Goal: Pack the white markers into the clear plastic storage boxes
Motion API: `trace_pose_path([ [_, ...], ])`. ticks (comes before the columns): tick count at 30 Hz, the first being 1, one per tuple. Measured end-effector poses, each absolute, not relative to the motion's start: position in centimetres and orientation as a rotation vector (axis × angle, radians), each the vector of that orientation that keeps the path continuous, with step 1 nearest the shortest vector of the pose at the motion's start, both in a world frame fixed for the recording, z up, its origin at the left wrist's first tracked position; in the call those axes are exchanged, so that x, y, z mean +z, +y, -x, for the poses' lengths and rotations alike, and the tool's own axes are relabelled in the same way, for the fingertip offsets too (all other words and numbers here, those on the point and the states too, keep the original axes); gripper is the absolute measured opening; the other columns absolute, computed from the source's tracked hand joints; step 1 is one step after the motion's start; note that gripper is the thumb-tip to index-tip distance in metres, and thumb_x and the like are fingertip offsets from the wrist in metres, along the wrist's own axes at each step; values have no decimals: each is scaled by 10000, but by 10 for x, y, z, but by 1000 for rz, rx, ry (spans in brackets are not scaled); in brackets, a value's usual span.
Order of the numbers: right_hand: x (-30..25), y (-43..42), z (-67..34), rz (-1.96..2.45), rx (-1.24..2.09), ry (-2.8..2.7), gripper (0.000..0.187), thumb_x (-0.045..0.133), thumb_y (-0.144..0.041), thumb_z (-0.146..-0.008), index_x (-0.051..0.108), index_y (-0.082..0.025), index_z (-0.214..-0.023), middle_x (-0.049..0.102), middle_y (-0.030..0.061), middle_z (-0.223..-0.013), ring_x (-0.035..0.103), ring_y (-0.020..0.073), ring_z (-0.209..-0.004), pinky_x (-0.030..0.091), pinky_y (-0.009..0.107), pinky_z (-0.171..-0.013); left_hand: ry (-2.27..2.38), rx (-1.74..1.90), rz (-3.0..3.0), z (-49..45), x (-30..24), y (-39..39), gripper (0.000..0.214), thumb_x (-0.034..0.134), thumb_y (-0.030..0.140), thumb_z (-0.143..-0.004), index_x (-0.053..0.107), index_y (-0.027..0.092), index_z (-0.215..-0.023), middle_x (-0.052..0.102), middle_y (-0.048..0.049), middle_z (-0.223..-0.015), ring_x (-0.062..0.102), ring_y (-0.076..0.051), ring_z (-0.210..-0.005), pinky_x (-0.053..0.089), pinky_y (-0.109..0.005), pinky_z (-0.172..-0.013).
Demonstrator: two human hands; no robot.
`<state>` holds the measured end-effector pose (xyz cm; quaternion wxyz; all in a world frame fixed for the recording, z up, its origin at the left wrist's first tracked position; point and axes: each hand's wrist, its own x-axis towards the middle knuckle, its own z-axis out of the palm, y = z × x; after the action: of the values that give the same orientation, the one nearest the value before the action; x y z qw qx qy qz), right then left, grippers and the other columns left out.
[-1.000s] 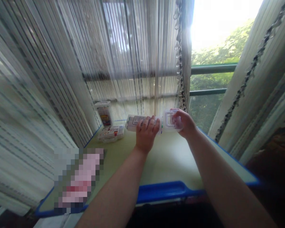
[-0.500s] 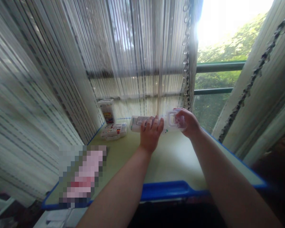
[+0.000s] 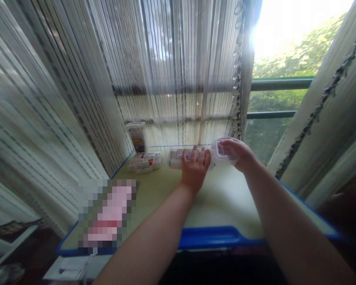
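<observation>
A clear plastic container (image 3: 175,159) with a printed label lies on its side near the table's back edge. My left hand (image 3: 195,168) rests over it, fingers curled across its top and far side. At the container's right end, my right hand (image 3: 240,153) grips a clear plastic piece (image 3: 221,150) with a squarish rim, which looks like a lid with a handle. The two pieces sit close together; whether they touch is hard to tell. My thumb and part of the right fingers show through or behind the clear plastic.
To the left lies a flat clear box (image 3: 144,161) with printed labels; behind it stands an upright clear container (image 3: 138,136). A blurred-out pink item (image 3: 109,213) lies at the table's left. The table (image 3: 225,202) has a blue rim, with striped string curtains (image 3: 178,67) behind.
My right hand has turned the clear plastic piece slightly, so its rim now faces me at a tilt. My left hand stays on the container. The whole view has shifted a little.
</observation>
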<state>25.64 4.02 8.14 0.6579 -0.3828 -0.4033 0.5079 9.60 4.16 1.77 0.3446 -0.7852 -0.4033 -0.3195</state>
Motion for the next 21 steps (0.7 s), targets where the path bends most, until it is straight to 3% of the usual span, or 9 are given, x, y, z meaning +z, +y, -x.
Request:
trace_pose_path([
  [7,75,43,-261,888,1120,-907,168,696,-132,-521,680,-131,-688,660,33,-561,598,134,-487,484,239,-460,-1064,-717,2121,-103,12,37,422,375,158,-918,451,224,-1328,522,-126,-1336,489,-287,-1231,414,-513,-925],
  [13,70,47,-268,896,1167,-920,136,692,-138,-536,682,-147,-671,675,45,-589,606,144,-522,483,248,-485,-1084,-694,2170,-106,8,33,435,362,168,-920,430,232,-1345,520,-115,-1340,484,-277,-1236,423,-490,-904],
  [21,72,50,-268,871,1252,-861,93,677,-153,-537,648,-170,-624,650,14,-573,565,118,-514,448,226,-477,-1094,-716,2178,-104,11,32,443,317,172,-918,418,156,-1349,506,-118,-1353,493,-273,-1222,420,-484,-922],
])
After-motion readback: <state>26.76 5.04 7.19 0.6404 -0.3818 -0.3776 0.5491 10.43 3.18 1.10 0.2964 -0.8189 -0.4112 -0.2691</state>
